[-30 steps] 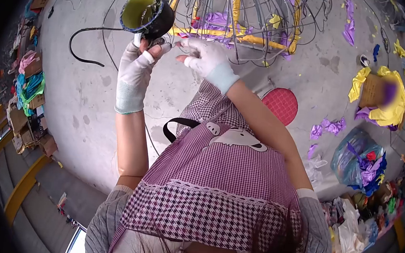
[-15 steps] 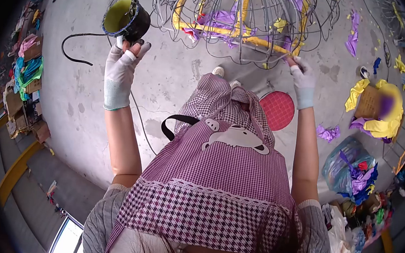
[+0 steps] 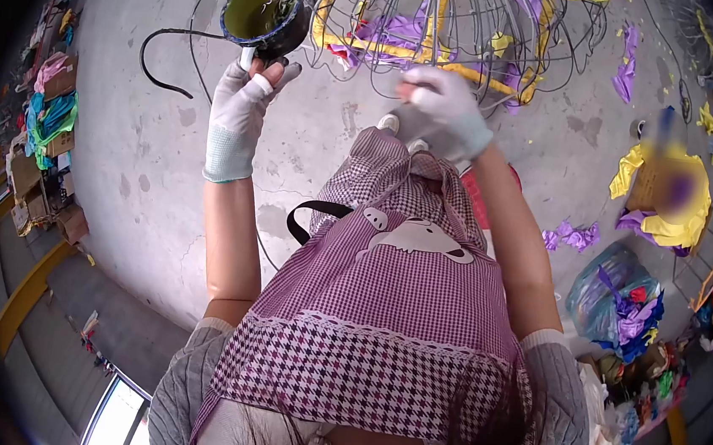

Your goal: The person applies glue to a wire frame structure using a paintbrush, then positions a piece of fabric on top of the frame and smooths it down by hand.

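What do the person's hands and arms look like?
The left hand and right hand wear white gloves with pale blue-green cuffs. Some fingertips poke out bare. The left glove has dark smudges near its fingertips. Higher up are grey knitted sleeves with paler edges.

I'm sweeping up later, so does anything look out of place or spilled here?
Yes: crumpled purple scraps lie loose on the floor, outside the nearby plastic bag, which looks untidy. The pot in the left hand also has an uneven, bluish rim, perhaps worn or stained. I can't make out any spilled liquid.
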{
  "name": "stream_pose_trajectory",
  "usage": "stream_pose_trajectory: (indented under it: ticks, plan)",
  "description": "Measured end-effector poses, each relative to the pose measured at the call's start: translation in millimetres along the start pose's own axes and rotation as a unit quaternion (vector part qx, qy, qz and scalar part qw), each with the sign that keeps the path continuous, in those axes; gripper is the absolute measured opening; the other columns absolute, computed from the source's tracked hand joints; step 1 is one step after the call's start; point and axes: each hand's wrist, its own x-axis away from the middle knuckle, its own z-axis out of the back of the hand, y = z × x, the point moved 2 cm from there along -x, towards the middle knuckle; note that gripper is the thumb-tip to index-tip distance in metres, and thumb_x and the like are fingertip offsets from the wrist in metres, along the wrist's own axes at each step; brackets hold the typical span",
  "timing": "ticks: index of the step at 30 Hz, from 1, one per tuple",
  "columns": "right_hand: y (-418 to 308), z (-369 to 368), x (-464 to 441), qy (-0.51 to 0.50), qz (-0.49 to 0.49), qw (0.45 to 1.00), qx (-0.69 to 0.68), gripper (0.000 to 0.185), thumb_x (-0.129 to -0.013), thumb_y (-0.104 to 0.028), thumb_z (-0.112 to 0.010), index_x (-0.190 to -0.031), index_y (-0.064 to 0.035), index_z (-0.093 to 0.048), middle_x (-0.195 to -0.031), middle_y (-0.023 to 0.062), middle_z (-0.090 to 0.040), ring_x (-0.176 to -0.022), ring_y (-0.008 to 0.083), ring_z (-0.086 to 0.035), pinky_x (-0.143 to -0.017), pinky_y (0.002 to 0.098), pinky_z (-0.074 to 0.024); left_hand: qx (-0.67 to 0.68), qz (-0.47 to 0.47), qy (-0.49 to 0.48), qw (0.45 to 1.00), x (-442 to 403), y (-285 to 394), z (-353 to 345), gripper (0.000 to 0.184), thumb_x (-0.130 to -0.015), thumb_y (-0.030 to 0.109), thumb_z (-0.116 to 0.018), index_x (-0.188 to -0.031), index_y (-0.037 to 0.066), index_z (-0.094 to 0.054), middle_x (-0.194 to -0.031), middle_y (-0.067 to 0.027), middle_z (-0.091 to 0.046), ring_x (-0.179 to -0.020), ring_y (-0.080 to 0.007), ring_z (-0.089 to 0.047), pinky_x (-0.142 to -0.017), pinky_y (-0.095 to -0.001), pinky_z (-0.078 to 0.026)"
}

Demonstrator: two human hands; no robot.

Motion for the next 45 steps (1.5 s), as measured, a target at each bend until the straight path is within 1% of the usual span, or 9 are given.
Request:
stream_pose_trajectory:
  ticks: [1,5,8,17,22,26,29,31,45]
  plan:
    - [9,32,8,0.040,0.015,0.985,0.168,0.030,-0.075,-0.002,-0.053,-0.102,0.0080,-0.061,-0.090,0.0101,-0.066,-0.080,0.0158,-0.062,-0.072,0.0223,-0.0477,0.004,-0.002,0.005,1.000,0,2,3,0.015,-0.083,0.000,-0.060,-0.097,0.004,-0.056,-0.093,-0.0109,-0.064,-0.094,-0.0334,-0.063,-0.094,-0.0426,-0.046]
    - [42,134,69,0.217,-0.049,0.972,0.071,0.030,-0.083,-0.008,-0.061,-0.111,0.0015,-0.061,-0.086,0.0051,-0.066,-0.070,0.0086,-0.057,-0.059,0.0166,-0.0386,0.015,-0.009,0.011,1.000,-6,17,19,0.014,-0.081,-0.006,-0.059,-0.092,0.003,-0.056,-0.090,-0.0119,-0.063,-0.085,-0.0290,-0.065,-0.087,-0.0399,-0.051]
    - [25,196,116,0.186,-0.094,0.967,0.145,0.059,-0.079,-0.007,-0.059,-0.134,0.0006,-0.041,-0.100,0.0080,-0.063,-0.080,0.0136,-0.060,-0.069,0.0191,-0.0433,-0.007,0.008,0.040,0.999,-10,7,20,0.008,-0.084,-0.002,-0.059,-0.090,0.002,-0.056,-0.092,-0.0124,-0.063,-0.084,-0.0289,-0.066,-0.087,-0.0387,-0.052]
    - [-42,155,142,0.374,-0.033,0.880,0.290,0.057,-0.078,0.002,-0.052,-0.134,-0.0084,-0.046,-0.077,0.0010,-0.058,-0.068,0.0116,-0.055,-0.066,0.0198,-0.0435,-0.039,0.063,-0.016,0.997,-40,0,16,0.019,-0.093,0.021,-0.052,-0.089,0.002,-0.054,-0.095,-0.0134,-0.062,-0.086,-0.0261,-0.065,-0.084,-0.0338,-0.050]
    - [-29,58,93,0.278,0.009,0.952,0.129,0.057,-0.075,-0.001,-0.056,-0.131,-0.0032,-0.046,-0.097,0.0065,-0.059,-0.075,0.0112,-0.055,-0.066,0.0194,-0.0425,-0.038,0.112,-0.098,0.988,-49,-44,-16,0.030,-0.096,0.030,-0.046,-0.083,0.004,-0.053,-0.095,-0.0133,-0.061,-0.086,-0.0251,-0.065,-0.081,-0.0334,-0.049]
    - [-70,4,54,0.297,0.007,0.939,0.170,0.061,-0.071,-0.010,-0.074,-0.126,0.0004,-0.049,-0.071,-0.0010,-0.058,-0.053,0.0035,-0.038,-0.052,0.0153,-0.0309,-0.065,0.163,-0.176,0.969,-36,-64,-65,0.026,-0.096,0.025,-0.046,-0.080,0.004,-0.052,-0.085,-0.0077,-0.058,-0.085,-0.0219,-0.065,-0.080,-0.0280,-0.047]
    - [-65,19,50,0.360,0.143,0.919,0.071,0.035,-0.080,-0.012,-0.067,-0.110,0.0012,-0.055,-0.070,0.0022,-0.058,-0.052,0.0061,-0.044,-0.051,0.0169,-0.0347,-0.099,0.170,-0.219,0.955,-23,-65,-123,0.025,-0.096,0.022,-0.046,-0.090,0.000,-0.056,-0.090,-0.0085,-0.060,-0.085,-0.0196,-0.065,-0.078,-0.0237,-0.046]
    - [-66,27,55,0.383,0.097,0.918,-0.018,0.020,-0.087,-0.011,-0.060,-0.102,0.0013,-0.057,-0.072,0.0030,-0.058,-0.055,0.0075,-0.048,-0.051,0.0178,-0.0378,-0.089,0.200,-0.223,0.950,-22,-77,-130,0.028,-0.095,0.021,-0.047,-0.103,-0.003,-0.057,-0.093,-0.0106,-0.063,-0.085,-0.0176,-0.065,-0.075,-0.0209,-0.046]
    - [-78,232,43,0.216,0.108,0.962,0.127,0.017,-0.090,-0.013,-0.053,-0.091,0.0022,-0.060,-0.071,0.0032,-0.058,-0.053,0.0072,-0.045,-0.051,0.0191,-0.0374,-0.131,0.141,-0.061,0.979,-55,-150,-295,0.025,-0.095,0.015,-0.046,-0.096,-0.005,-0.062,-0.083,-0.0099,-0.067,-0.076,-0.0123,-0.062,-0.070,-0.0189,-0.046]
